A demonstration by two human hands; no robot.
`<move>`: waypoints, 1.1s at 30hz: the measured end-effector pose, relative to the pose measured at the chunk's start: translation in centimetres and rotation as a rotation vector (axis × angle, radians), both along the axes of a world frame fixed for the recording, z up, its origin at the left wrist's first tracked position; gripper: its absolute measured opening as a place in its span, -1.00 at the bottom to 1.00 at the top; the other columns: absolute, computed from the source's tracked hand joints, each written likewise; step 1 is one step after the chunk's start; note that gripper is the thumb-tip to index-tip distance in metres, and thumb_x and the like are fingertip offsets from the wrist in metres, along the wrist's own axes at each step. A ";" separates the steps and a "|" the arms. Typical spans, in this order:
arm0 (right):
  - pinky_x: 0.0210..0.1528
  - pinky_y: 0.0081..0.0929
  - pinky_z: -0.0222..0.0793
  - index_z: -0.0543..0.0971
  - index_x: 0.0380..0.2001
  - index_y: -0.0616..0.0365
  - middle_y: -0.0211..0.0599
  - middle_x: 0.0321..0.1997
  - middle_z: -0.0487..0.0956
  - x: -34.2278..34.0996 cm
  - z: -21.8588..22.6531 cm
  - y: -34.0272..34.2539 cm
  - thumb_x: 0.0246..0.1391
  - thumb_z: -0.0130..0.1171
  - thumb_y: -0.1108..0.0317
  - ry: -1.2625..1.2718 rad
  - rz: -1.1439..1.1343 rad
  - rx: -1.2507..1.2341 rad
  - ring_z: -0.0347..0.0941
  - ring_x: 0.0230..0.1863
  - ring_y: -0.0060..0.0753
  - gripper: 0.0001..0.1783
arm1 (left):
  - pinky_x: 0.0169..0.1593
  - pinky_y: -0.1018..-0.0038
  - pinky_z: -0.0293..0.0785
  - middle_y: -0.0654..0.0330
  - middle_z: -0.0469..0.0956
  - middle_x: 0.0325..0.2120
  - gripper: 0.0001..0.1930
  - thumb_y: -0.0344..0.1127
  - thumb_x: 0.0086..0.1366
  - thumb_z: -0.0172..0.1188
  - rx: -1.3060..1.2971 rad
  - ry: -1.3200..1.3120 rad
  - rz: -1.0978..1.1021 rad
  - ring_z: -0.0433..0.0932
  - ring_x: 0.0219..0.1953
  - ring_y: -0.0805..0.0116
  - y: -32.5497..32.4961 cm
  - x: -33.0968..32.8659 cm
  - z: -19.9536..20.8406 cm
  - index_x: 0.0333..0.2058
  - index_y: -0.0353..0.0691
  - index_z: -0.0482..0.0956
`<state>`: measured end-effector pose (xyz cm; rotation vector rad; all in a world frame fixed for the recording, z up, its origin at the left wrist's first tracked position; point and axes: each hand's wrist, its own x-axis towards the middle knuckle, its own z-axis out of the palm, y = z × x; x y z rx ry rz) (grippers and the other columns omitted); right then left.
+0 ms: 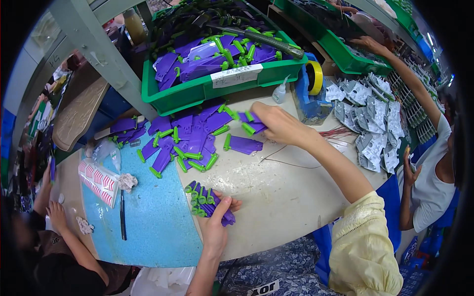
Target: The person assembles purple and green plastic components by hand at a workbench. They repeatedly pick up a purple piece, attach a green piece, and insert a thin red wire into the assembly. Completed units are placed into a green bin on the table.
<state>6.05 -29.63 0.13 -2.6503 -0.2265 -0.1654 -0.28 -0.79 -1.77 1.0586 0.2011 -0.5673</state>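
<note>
My left hand [218, 231] is closed round a stacked bundle of purple plastic blades with green ends [204, 199], the green ends pointing away from me. Farther off, my right hand [280, 123] pinches a few similar purple pieces with green ends [251, 123]; their edges are slightly blurred. Just below that hand, a single purple blade [247, 144] lies apart on the table. To its left spreads a loose pile of the same blades [196, 135]. Behind the pile, a green crate [185, 98] is heaped with more of them, and a dark bar rests across its top.
A blue tape dispenser [302, 93] with yellow tape and a small squeeze bottle [280, 92] stand beside the crate. Grey moulded parts [377, 121] pile up at right, near thin red wires [335, 133]. A black stick [123, 217] lies on the blue mat [148, 222]. Other people work on both sides.
</note>
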 end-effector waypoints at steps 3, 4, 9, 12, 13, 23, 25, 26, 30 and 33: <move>-0.12 -0.04 0.40 0.38 -0.22 0.38 0.14 -0.21 0.52 -2.0 0.7 1.1 -0.12 0.10 0.61 -0.111 0.011 0.130 0.47 -0.13 0.28 -0.69 | -0.15 0.29 0.62 0.05 0.60 -0.34 -0.76 -0.52 0.27 0.23 -0.019 -0.020 -0.009 0.67 -0.28 0.17 -0.4 0.0 -0.7 -0.13 -0.26 0.40; -0.16 -0.04 0.43 0.43 -0.25 0.34 0.13 -0.25 0.56 -2.4 -0.1 1.0 -0.06 0.22 0.46 -0.122 0.045 0.021 0.51 -0.20 0.26 -0.71 | -0.13 0.28 0.62 0.03 0.60 -0.32 -0.76 -0.52 0.27 0.22 -0.032 -0.011 -0.012 0.67 -0.27 0.15 -0.8 0.0 -0.8 -0.13 -0.27 0.40; -0.31 -0.11 0.47 0.57 -0.48 0.26 0.03 -0.46 0.62 -2.6 -1.3 3.3 -0.12 0.40 0.17 0.031 -0.075 0.028 0.57 -0.38 0.12 -0.65 | -0.03 0.22 0.63 -0.10 0.60 -0.19 -0.78 -0.51 0.30 0.21 -0.074 0.030 0.013 0.67 -0.18 0.03 -2.2 -0.3 -0.2 -0.13 -0.30 0.39; -0.37 -0.28 0.47 0.62 -0.46 0.29 -0.10 -0.52 0.63 -2.2 -1.1 4.8 -0.12 0.44 0.20 0.119 -0.164 0.315 0.59 -0.47 -0.20 -0.66 | 0.17 0.08 0.47 -0.09 0.52 0.03 -0.81 -0.40 0.36 0.17 -0.164 0.024 0.064 0.52 0.10 -0.02 -2.4 0.8 -0.1 -0.11 -0.27 0.40; -0.38 -0.34 0.47 0.64 -0.44 0.30 -0.18 -0.53 0.63 -3.2 -0.6 5.9 -0.11 0.45 0.21 0.186 -0.199 0.531 0.57 -0.49 -0.34 -0.66 | 0.20 0.07 0.45 -0.09 0.50 0.07 -0.81 -0.41 0.37 0.17 -0.224 0.043 0.113 0.49 0.15 -0.02 -2.4 1.3 -0.5 -0.12 -0.29 0.40; -0.47 -0.53 0.16 0.57 -0.38 0.26 -0.41 -0.61 0.39 -13.5 -0.7 7.7 0.07 0.35 0.39 -0.039 -0.448 0.802 0.21 -0.53 -0.64 -0.82 | 0.32 0.08 0.31 0.05 0.52 -0.04 -0.81 -0.37 0.37 0.15 -0.136 0.089 0.160 0.46 0.16 0.04 -2.3 0.3 -0.7 -0.08 -0.16 0.40; -0.47 -0.47 0.22 0.57 -0.37 0.25 -0.35 -0.58 0.41 -16.7 -1.2 5.8 0.04 0.36 0.39 -0.102 -0.443 0.610 0.28 -0.56 -0.54 -0.82 | 0.33 0.06 0.30 0.04 0.51 -0.01 -0.76 -0.36 0.38 0.14 -0.057 0.103 0.146 0.39 0.24 -0.04 -1.4 -1.4 -0.6 -0.02 -0.16 0.37; -0.43 -0.42 0.25 0.57 -0.34 0.24 -0.30 -0.52 0.44 -18.1 -1.7 4.4 0.00 0.36 0.37 -0.080 -0.400 0.437 0.33 -0.50 -0.45 -0.79 | 0.35 -0.01 0.25 0.01 0.44 0.08 -0.68 -0.28 0.42 0.12 -0.074 0.149 0.064 0.30 0.31 -0.08 -0.9 -2.6 0.1 0.06 -0.16 0.30; -0.18 -0.23 0.35 0.55 -0.18 0.18 -0.16 -0.22 0.50 -21.0 -1.9 -0.2 -0.14 0.39 0.31 0.041 -0.359 -0.102 0.43 -0.17 -0.12 -0.59 | 0.37 -0.09 0.19 -0.02 0.30 0.20 -0.55 -0.13 0.44 0.09 -0.287 0.655 -0.215 0.26 0.33 -0.01 -3.0 -7.3 3.1 0.17 -0.19 0.23; 0.05 -0.15 0.28 0.53 -0.07 0.14 -0.15 -0.02 0.46 -19.6 -0.2 -2.6 -0.18 0.41 0.26 0.106 -0.348 -0.185 0.35 0.06 -0.03 -0.46 | 0.38 -0.13 0.15 -0.08 0.22 0.26 -0.44 -0.03 0.44 0.07 -0.356 0.744 -0.184 0.21 0.35 -0.04 -6.0 -9.4 1.8 0.22 -0.25 0.18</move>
